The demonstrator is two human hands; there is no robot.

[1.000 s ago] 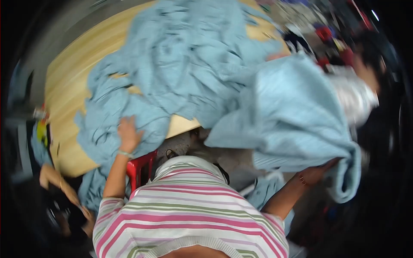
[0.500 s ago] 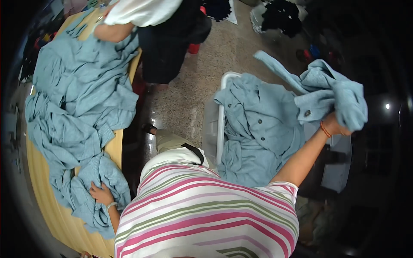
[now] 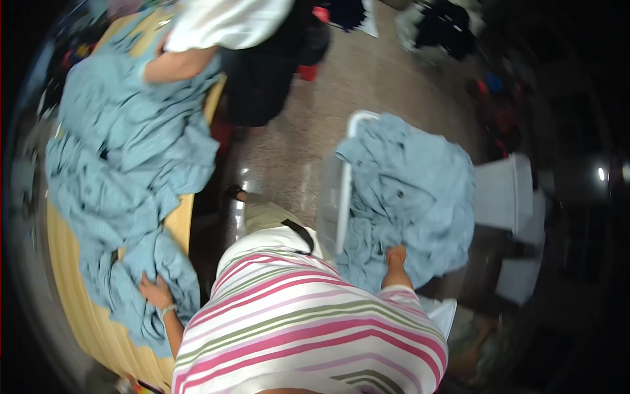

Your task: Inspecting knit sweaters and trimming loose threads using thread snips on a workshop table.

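Note:
On the wooden table at left lies a heap of light blue knit garments (image 3: 131, 157). My left hand (image 3: 155, 292) rests on a blue knit garment (image 3: 174, 269) at the near end of that heap, fingers spread over the cloth. At right, blue cardigans (image 3: 413, 177) pile up above the rim of a pale plastic bin (image 3: 346, 197); a dark button shows among the folds. My right hand (image 3: 396, 253) reaches down onto the near side of this pile, its fingers blurred and mostly hidden, so its grip cannot be told.
A co-worker in a white top (image 3: 226, 23) stands at the far end of the table (image 3: 69, 262), one arm over the garments. More pale bins (image 3: 502, 194) stand right of the pile. A dark bundle (image 3: 446, 29) sits on the speckled floor at the back.
My right hand has come down and inward from the far right, where it held up a blue cardigan, onto the bin's pile. My left hand has stayed on its garment.

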